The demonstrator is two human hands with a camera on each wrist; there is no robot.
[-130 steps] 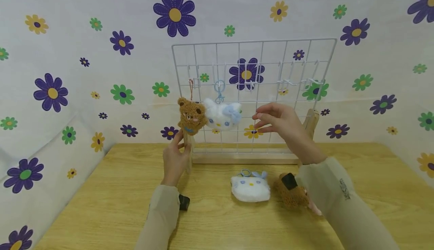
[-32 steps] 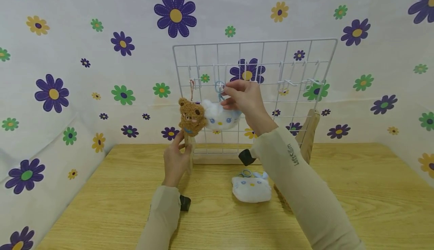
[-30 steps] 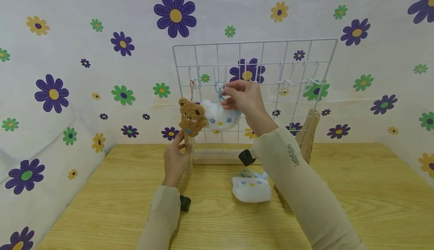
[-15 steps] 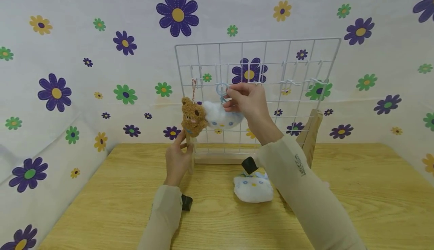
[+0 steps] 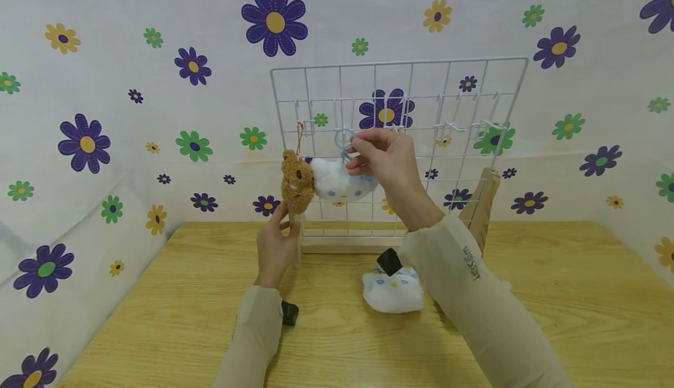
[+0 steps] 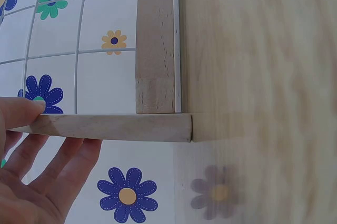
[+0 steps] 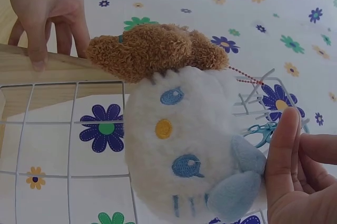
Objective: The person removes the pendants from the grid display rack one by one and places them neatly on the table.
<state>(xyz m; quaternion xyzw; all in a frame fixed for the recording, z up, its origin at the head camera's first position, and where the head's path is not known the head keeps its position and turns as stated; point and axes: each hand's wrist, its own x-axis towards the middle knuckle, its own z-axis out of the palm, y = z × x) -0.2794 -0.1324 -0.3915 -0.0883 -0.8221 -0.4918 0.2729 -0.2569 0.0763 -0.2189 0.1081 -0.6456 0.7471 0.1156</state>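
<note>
My left hand [image 5: 276,250] grips the wooden side post [image 6: 116,126] of the rack, thumb on one face and fingers on the other. My right hand [image 5: 392,162] pinches the light-blue key ring [image 5: 344,138] of a white cat-face plush keychain [image 7: 174,145] with a blue bow. This plush is in front of the white wire grid [image 5: 429,192] and touches a brown bear plush keychain [image 5: 297,183]. The bear hangs by a reddish ball chain from a hook at the grid's left side. In the head view my right fingers cover part of the bow.
A second white cat-face plush [image 5: 392,294] lies on the wooden table [image 5: 337,347] in front of the rack. My right sleeve [image 5: 474,282] hides most of what lies beside it. Several white hooks [image 5: 447,126] sit along the grid. A flower-print cloth [image 5: 131,171] stands behind.
My right hand came in from the right, where it was held off the rack, to the blue ring. The bear has turned sideways. My left hand has stayed on the post.
</note>
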